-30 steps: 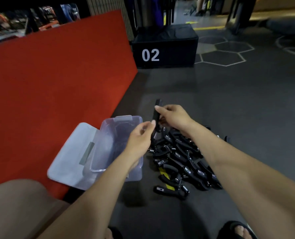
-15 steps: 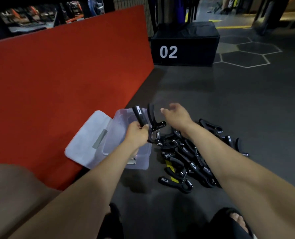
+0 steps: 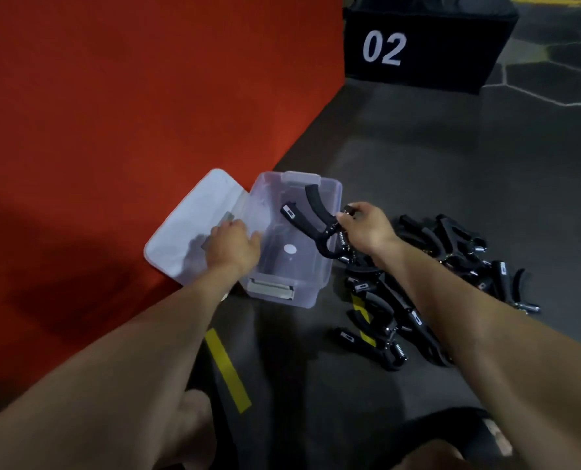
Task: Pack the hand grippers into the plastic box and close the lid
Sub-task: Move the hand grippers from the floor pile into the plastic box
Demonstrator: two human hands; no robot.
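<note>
Just starting: right hand [image 3: 367, 228] pinching 1 black spring hand gripper [image 3: 311, 217] over empty clear plastic box [image 3: 302, 293], left hand [image 3: 235, 247] flat on rim, pile of black hand grippers [image 3: 428, 293] unpacked, white lid [image 3: 187, 239] open.

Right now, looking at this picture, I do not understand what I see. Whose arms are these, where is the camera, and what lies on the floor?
There is no machine, only a person. The camera sits on the person's head and looks down, so both arms reach in from below. The left hand rests on the left rim of a clear plastic box, whose lid lies open on a red mat. The right hand holds one black hand gripper over the open box. A pile of hand grippers lies on the dark floor to the right.
</note>
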